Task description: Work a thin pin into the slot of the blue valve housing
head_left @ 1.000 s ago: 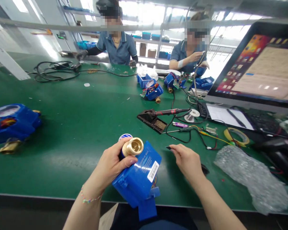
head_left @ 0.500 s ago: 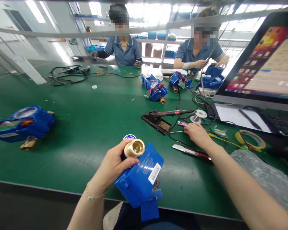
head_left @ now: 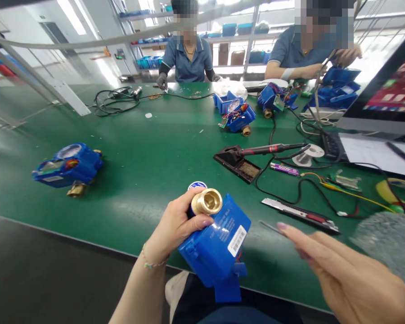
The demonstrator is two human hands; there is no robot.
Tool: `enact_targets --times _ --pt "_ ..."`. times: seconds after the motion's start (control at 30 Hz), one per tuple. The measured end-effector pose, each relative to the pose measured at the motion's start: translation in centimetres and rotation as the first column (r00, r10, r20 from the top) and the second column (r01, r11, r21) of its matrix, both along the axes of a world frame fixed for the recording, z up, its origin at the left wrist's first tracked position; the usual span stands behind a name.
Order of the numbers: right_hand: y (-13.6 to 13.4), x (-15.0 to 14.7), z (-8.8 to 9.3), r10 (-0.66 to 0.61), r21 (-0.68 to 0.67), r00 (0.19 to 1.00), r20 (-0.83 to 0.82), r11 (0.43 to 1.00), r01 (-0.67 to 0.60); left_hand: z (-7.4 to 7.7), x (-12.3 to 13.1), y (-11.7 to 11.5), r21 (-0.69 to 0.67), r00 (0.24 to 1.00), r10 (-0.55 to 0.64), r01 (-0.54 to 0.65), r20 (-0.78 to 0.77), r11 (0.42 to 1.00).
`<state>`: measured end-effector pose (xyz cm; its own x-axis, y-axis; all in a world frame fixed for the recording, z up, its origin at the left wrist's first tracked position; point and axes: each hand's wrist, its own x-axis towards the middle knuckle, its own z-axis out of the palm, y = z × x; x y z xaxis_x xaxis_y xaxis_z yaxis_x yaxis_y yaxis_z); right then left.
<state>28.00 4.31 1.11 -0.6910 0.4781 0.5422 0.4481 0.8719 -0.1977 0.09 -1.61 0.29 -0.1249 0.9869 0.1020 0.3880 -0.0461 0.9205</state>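
My left hand [head_left: 173, 229] is wrapped round a blue water meter [head_left: 219, 247] near its brass threaded fitting [head_left: 207, 201], holding it tilted above the front edge of the green table [head_left: 155, 148]. A white barcode label shows on the meter's side. My right hand [head_left: 344, 274] is low at the right, close to the camera, with fingers pressed together on a thin metal rod [head_left: 269, 226] that points left toward the meter. A utility knife [head_left: 300, 215] lies on the table just beyond that hand.
A soldering iron [head_left: 273, 148] rests on its black stand [head_left: 236, 163], with a purple pen [head_left: 285, 169], solder spool [head_left: 307, 155] and wires nearby. Other blue meters lie at left [head_left: 67, 164] and centre back [head_left: 238, 118]. A monitor [head_left: 391, 94] and bubble wrap [head_left: 388, 243] are at right. Two people work across the table.
My right hand laid the utility knife down, reached to the tools by the soldering stand, then drew back toward me with a thin rod. The left hand kept hold of the meter.
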Motion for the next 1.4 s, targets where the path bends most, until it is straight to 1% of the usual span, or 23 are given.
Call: enact_targets --times 0.07,0.1,0.17,0.2,0.27,0.37,0.47,0.53,0.7,0.83,0.9,1.07,1.17,1.27,1.4 --pt "-0.2 -1.4 0.7 0.093 0.017 0.993 0.074 0.995 -0.095 0.0 0.0 0.0 0.005 1.000 -0.005 0.005 0.003 1.000" --pt "0.0 -2.1 1.0 0.116 0.043 0.988 0.101 0.992 -0.121 0.0 0.0 -0.1 0.005 1.000 -0.006 0.006 -0.005 1.000" --pt "0.8 -3.1 1.6 0.126 0.088 0.987 0.099 0.987 -0.135 0.0 0.0 -0.1 0.008 1.000 -0.002 0.002 -0.025 1.000" --pt "1.3 -3.5 1.9 0.155 0.101 0.984 0.093 0.981 -0.164 0.1 0.0 -0.1 0.008 0.999 -0.001 0.002 -0.035 1.000" --pt "2.3 -4.1 2.3 0.214 0.079 0.972 0.093 0.972 -0.221 0.2 -0.1 0.0 0.013 0.999 -0.019 0.020 -0.041 1.000" --pt "3.4 -4.7 2.9 0.258 0.050 0.961 0.096 0.963 -0.264 0.7 -0.5 0.6 0.016 0.992 -0.113 0.114 -0.048 0.993" --pt "3.6 -5.1 3.5 0.260 0.099 0.959 0.109 0.957 -0.271 1.1 -1.0 1.2 -0.002 0.972 -0.230 0.230 -0.058 0.973" --pt "3.5 -5.2 3.7 0.261 0.117 0.958 0.116 0.955 -0.274 1.1 -1.3 1.5 -0.023 0.961 -0.272 0.272 -0.049 0.962" --pt "3.4 -4.9 3.0 0.289 0.064 0.950 0.122 0.953 -0.298 1.0 -1.3 1.4 -0.038 0.963 -0.268 0.267 -0.022 0.963" --pt "3.9 -4.7 2.5 0.313 0.091 0.933 0.178 0.939 -0.333 1.0 -1.3 1.3 -0.021 0.962 -0.271 0.271 -0.023 0.962" --pt "4.2 -4.7 2.5 0.318 0.093 0.926 0.204 0.935 -0.342 1.0 -1.3 1.3 -0.009 0.961 -0.274 0.274 -0.032 0.962" --pt "5.0 -4.8 2.6 0.383 0.022 0.894 0.232 0.917 -0.399 1.0 -1.3 1.5 0.006 0.960 -0.276 0.277 -0.054 0.961" --pt "5.3 -4.9 2.5 0.415 0.040 0.888 0.198 0.902 -0.430 1.0 -1.3 1.4 0.014 0.961 -0.269 0.271 -0.068 0.963" --pt "5.4 -5.1 2.3 0.431 0.026 0.890 0.146 0.898 -0.439 1.0 -1.3 1.4 0.007 0.963 -0.263 0.264 -0.064 0.964" --pt "5.2 -5.2 2.3 0.413 0.000 0.895 0.171 0.908 -0.419 1.0 -1.3 1.6 -0.010 0.961 -0.265 0.265 -0.081 0.964"
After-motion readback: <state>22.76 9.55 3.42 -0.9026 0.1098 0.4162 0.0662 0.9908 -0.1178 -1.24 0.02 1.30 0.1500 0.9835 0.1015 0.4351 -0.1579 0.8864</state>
